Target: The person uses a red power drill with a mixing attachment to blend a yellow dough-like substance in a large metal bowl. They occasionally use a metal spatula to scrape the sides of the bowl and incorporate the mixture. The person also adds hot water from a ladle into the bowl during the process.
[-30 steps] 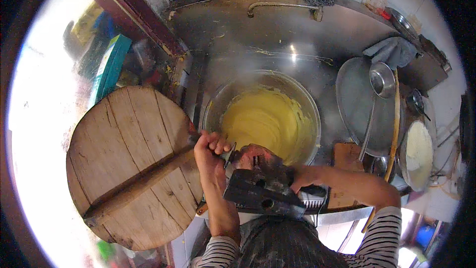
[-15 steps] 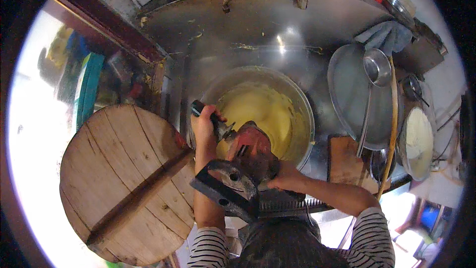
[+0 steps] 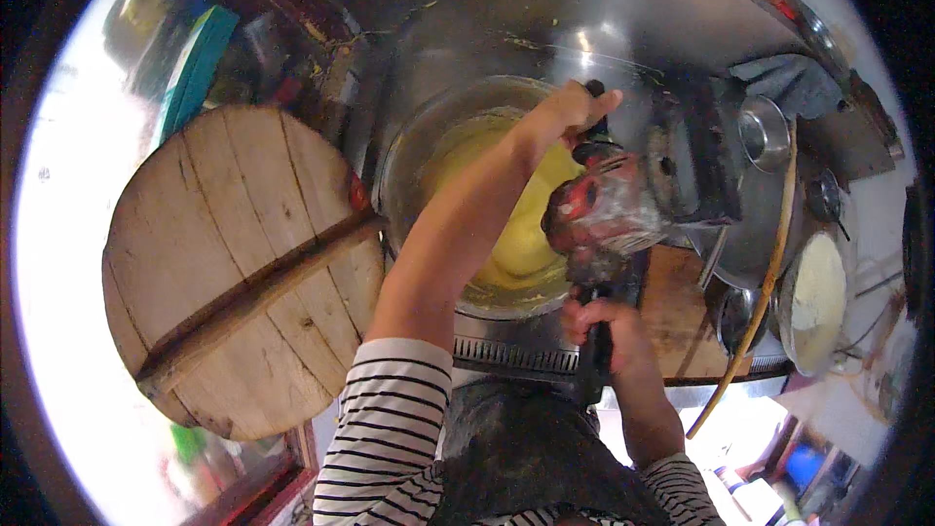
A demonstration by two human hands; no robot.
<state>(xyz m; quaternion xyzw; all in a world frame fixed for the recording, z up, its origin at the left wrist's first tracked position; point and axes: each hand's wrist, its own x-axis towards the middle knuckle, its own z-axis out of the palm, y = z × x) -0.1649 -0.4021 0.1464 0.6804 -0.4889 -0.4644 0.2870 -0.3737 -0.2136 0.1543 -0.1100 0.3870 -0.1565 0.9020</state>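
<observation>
My left hand (image 3: pixel 582 109) is closed round a black side handle of a worn red and black hand-held power mixer (image 3: pixel 618 200). My right hand (image 3: pixel 606 323) grips the black handle on the near side of it. The mixer lies over the right part of a large metal pot (image 3: pixel 394 185), its square black frame pointing right. Thick yellow batter (image 3: pixel 531 244) fills the pot's bottom and coats its walls. My left forearm crosses above the pot. The mixer's lower end is hidden beneath its body.
A round wooden lid (image 3: pixel 253 263) with a crossbar stands at the left. On the right are a metal ladle (image 3: pixel 763 131), a long wooden stick (image 3: pixel 774 273), a wooden board (image 3: pixel 677 317) and a bowl of pale powder (image 3: pixel 818 292). A grey cloth (image 3: pixel 794 83) lies behind them.
The mixer has swung round to the right, its black frame going from the near side to the right side. Both hands kept hold, the left moving right and away.
</observation>
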